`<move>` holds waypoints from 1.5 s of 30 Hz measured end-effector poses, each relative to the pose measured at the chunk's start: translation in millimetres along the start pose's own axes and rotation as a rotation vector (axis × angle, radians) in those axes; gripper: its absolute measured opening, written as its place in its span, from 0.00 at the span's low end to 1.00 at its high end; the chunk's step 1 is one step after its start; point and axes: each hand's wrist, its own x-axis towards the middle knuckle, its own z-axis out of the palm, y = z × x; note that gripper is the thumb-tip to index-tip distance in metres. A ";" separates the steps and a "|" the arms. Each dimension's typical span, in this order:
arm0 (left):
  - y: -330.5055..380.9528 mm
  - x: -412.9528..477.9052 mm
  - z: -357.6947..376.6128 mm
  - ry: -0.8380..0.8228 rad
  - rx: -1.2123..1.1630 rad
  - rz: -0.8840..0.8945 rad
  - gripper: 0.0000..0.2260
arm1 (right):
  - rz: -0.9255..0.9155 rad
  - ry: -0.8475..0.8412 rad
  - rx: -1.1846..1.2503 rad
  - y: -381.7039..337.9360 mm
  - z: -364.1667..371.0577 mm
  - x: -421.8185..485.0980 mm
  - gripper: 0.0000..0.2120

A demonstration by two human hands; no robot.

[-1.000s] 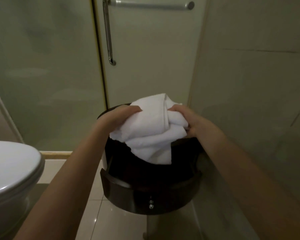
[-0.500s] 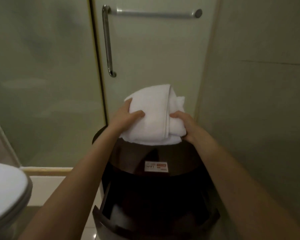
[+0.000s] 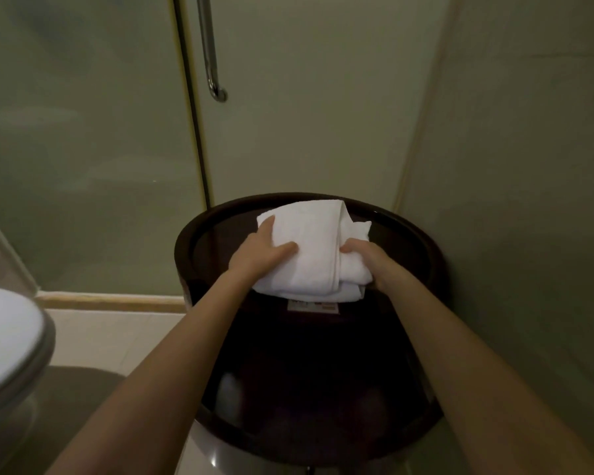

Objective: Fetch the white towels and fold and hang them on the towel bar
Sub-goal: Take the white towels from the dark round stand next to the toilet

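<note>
The white towels (image 3: 309, 245) are one folded bundle over the middle of the round dark table (image 3: 422, 241); I cannot tell if they touch its top. The left hand (image 3: 259, 253) grips the bundle's left side, thumb on top. The right hand (image 3: 367, 260) grips the right side with curled fingers. A toilet (image 3: 7, 337) stands beyond the table's left edge.

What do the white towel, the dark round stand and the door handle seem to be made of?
The towel: probably cotton terry, matte, in thick soft folds. The round stand: seemingly dark wood, glossy lacquer; its rim reflects light. The door handle: polished metal, perhaps steel; bright streaks run along the tube.
</note>
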 end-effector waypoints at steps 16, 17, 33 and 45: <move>14.2 -35.4 -22.3 0.102 0.350 0.073 0.29 | -0.088 0.175 -0.408 -6.2 -0.9 -31.2 0.36; 15.0 -38.6 -25.6 0.114 0.358 0.087 0.29 | -0.110 0.193 -0.465 -8.4 -0.7 -37.3 0.36; 8.3 -136.7 -50.1 0.189 0.490 0.225 0.24 | -0.461 0.212 -0.999 11.8 29.7 -154.7 0.33; -45.9 -145.9 -3.0 0.048 0.618 0.203 0.18 | -0.373 -0.048 -1.240 135.5 33.4 -241.3 0.22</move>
